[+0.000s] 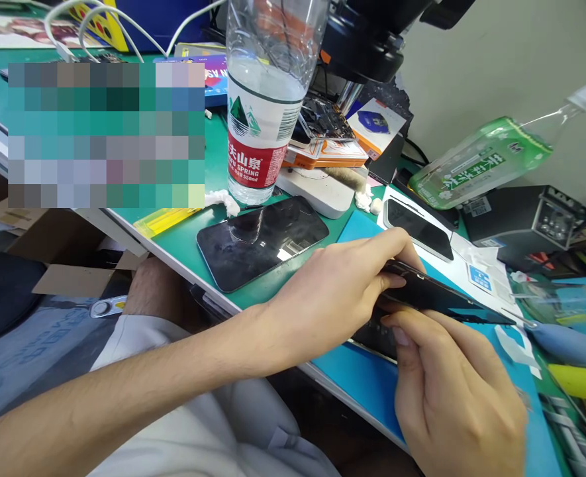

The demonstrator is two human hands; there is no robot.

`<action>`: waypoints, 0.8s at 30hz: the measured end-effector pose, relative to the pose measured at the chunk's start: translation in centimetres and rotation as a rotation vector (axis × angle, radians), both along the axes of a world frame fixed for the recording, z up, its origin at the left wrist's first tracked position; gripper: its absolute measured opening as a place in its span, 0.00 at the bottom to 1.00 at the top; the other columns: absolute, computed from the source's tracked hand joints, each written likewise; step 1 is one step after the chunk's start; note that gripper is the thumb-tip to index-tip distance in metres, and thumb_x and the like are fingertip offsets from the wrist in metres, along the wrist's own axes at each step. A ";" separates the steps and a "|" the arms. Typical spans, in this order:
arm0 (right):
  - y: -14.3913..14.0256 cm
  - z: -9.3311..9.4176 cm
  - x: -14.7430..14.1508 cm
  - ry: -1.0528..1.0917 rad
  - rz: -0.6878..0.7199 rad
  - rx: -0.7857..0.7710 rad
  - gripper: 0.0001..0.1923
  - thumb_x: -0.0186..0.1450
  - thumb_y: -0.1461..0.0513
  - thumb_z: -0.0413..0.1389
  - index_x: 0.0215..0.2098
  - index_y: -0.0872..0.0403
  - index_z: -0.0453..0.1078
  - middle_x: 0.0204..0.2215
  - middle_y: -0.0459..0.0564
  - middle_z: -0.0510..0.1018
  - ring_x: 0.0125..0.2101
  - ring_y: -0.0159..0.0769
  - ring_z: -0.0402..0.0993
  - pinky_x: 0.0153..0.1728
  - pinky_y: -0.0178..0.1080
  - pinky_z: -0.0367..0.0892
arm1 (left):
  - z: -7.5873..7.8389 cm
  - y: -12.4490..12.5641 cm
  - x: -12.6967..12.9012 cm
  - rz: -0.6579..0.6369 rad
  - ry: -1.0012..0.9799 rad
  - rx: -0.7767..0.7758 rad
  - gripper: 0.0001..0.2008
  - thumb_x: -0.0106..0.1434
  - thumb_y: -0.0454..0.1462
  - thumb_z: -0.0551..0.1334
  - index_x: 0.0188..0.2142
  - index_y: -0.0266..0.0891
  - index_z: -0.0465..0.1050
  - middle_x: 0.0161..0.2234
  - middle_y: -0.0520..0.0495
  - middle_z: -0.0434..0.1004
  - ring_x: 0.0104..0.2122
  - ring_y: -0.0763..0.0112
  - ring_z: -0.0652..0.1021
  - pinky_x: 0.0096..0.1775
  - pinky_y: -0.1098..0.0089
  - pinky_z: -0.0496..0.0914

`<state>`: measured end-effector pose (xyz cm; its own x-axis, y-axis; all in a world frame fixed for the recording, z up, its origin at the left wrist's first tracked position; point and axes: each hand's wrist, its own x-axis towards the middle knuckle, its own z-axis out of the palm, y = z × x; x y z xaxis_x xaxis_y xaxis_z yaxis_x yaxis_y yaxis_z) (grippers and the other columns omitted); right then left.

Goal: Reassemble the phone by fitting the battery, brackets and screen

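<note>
My left hand point(335, 288) pinches the near-left end of a dark phone screen panel point(441, 295), which is tilted up on edge. Beneath the panel lies an opened phone body point(376, 334) on a blue mat point(357, 381), mostly covered by my hands. My right hand point(459, 391) is closed, its thumb and fingers pressed together at the gap between panel and body. Whatever those fingers hold is hidden. To the left of my left hand, another phone point(263, 242) lies with its dark glass up on the green table mat.
A water bottle point(257, 142) stands behind the dark phone. A green-labelled bottle point(486, 162) appears tilted at the back right. Near it lie a white phone box point(416, 228) and a blue-handled tool point(571, 348). A yellow cutter point(168, 220) rests along the table edge.
</note>
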<state>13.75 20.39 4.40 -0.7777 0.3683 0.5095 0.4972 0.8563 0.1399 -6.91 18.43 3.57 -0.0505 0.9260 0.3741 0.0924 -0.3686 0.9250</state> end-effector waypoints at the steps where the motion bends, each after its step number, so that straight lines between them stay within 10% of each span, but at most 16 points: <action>1: 0.0 0.0 0.0 -0.002 -0.009 0.008 0.15 0.73 0.72 0.56 0.55 0.55 0.74 0.46 0.54 0.85 0.48 0.47 0.80 0.53 0.45 0.72 | 0.0 0.0 0.0 0.003 0.006 -0.001 0.10 0.76 0.26 0.58 0.44 0.44 0.71 0.44 0.53 0.81 0.46 0.70 0.82 0.48 0.72 0.75; 14: 0.1 0.6 -0.7 -0.083 0.074 0.068 0.15 0.72 0.75 0.56 0.55 0.61 0.74 0.46 0.60 0.85 0.47 0.48 0.79 0.53 0.48 0.72 | -0.1 0.0 0.0 0.011 0.025 -0.010 0.10 0.76 0.28 0.58 0.44 0.45 0.70 0.44 0.54 0.81 0.45 0.68 0.82 0.48 0.68 0.74; 24: -1.1 -0.1 1.1 0.289 -0.135 -0.025 0.11 0.72 0.72 0.60 0.49 0.53 0.76 0.46 0.52 0.87 0.45 0.42 0.82 0.50 0.44 0.76 | 0.3 -0.2 0.4 0.011 -0.016 -0.115 0.07 0.76 0.30 0.61 0.46 0.44 0.74 0.42 0.54 0.82 0.44 0.68 0.83 0.47 0.71 0.73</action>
<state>14.87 19.26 4.26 -0.5452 0.4736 0.6918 0.6230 0.7810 -0.0437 -6.51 18.20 3.89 -0.0658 0.9621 0.2645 0.0811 -0.2590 0.9625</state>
